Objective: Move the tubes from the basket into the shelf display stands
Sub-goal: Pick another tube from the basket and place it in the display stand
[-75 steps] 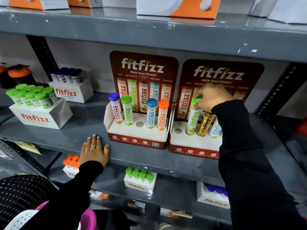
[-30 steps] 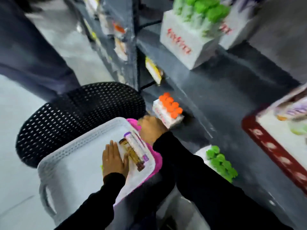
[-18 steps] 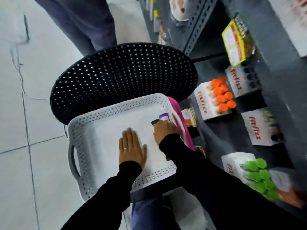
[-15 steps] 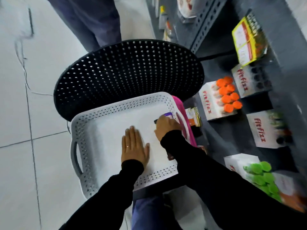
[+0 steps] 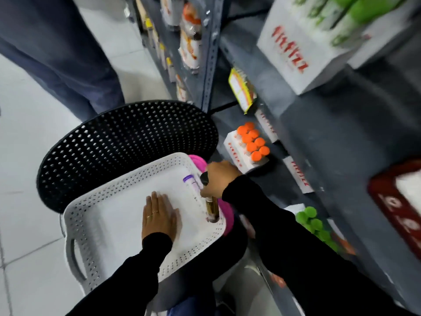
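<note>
A white perforated basket (image 5: pixel 91 224) sits low in front of me. My left hand (image 5: pixel 158 214) lies flat, fingers apart, on the basket floor. My right hand (image 5: pixel 218 179) is closed on a black-capped golden-brown tube (image 5: pixel 211 207), which stands tilted at the basket's right side. A purple-capped white tube (image 5: pixel 192 187) lies in the basket just left of it. At the right edge a corner of a red display stand (image 5: pixel 396 206) shows on the grey shelf, blurred.
A black perforated stool (image 5: pixel 123 144) stands behind the basket, with something pink (image 5: pixel 198 160) under the basket's right edge. Another person's dark trouser legs (image 5: pixel 57 53) stand at the upper left. White boxes of orange-capped tubes (image 5: pixel 250 144) and green-capped tubes (image 5: pixel 312 220) fill the lower shelves.
I turned from the shelf stands down to the basket. My left hand came flat onto the basket floor. My right hand has closed on the golden-brown tube and tipped it up.
</note>
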Available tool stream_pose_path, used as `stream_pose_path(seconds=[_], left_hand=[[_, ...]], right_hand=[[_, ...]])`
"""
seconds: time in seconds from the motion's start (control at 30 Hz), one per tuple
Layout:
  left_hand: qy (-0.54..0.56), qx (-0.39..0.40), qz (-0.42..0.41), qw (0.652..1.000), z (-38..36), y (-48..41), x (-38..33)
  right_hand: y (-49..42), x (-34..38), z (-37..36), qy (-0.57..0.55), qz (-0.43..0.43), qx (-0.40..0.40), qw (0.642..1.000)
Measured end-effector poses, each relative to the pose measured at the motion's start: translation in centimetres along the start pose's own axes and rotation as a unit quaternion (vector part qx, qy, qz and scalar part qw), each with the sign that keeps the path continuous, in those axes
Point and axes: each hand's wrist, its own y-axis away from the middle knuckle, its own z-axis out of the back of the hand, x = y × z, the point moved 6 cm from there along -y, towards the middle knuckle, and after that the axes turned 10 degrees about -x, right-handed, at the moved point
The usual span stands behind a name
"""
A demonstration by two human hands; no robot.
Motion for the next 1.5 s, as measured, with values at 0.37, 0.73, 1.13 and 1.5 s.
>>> stream_pose_path(seconds=[0.37,0.73,1.13,1.5], left_hand=[[0.107,-0.11,-0.401,0.903,12.8,-1.8,-27.6],[-0.002,-0.048,-0.493,0.869,9.3,4.5,-35.7],[0.014,-0.082,-0.456,0.886,9.4,5.5,-35.4],[-0.056,-0.075,-0.456,0.885,8.9,5.1,-35.3]], right_hand=[[15.4,-6.7,18.5,0.003,-0.075,-0.218,0.973],[25.9,-12.9,21.6,0.004,-0.155,-0.375,0.914],[33.4,-17.5,22.3,-0.011,-0.263,-0.484,0.835],[33.8,-22.3,22.2,-0.052,-0.352,-0.518,0.778]])
